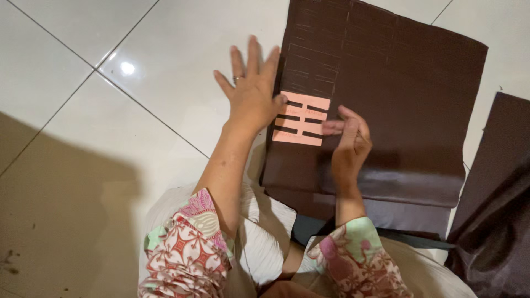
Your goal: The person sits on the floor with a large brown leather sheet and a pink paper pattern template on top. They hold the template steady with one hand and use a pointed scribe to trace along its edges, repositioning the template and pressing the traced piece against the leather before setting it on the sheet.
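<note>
Head view, looking down over the seated person's lap onto a pale tiled floor (83,165). Nearest the camera, two floral-patterned sleeves (187,243) frame a cream pleated garment over the knees. Beyond them lies a dark brown sheet of fabric (408,94), spread flat on the tiles, its near edge folded over to show a greyer underside just in front of the lap; faint rows of marked lines cover its far left part. A second piece of dark brown fabric (497,209) lies crumpled at the right edge, just beside the first. The right hand (350,140) rests on the sheet with its fingers curled and gathered to a pinch; whether they grasp a small marking tool cannot be told, since the fingertips are blurred. Those fingertips touch the right edge of a pink paper template (301,118), a small rectangle with several narrow horizontal slots cut through it, lying flat on the left part of the sheet below the marked rows. The left hand (252,91) is released and spread flat, palm down, grasping nothing; it lies across the left border of the sheet, the thumb pressing the template's upper left corner, the fingers reaching out over the bare tile. A ring shows on one finger.
</note>
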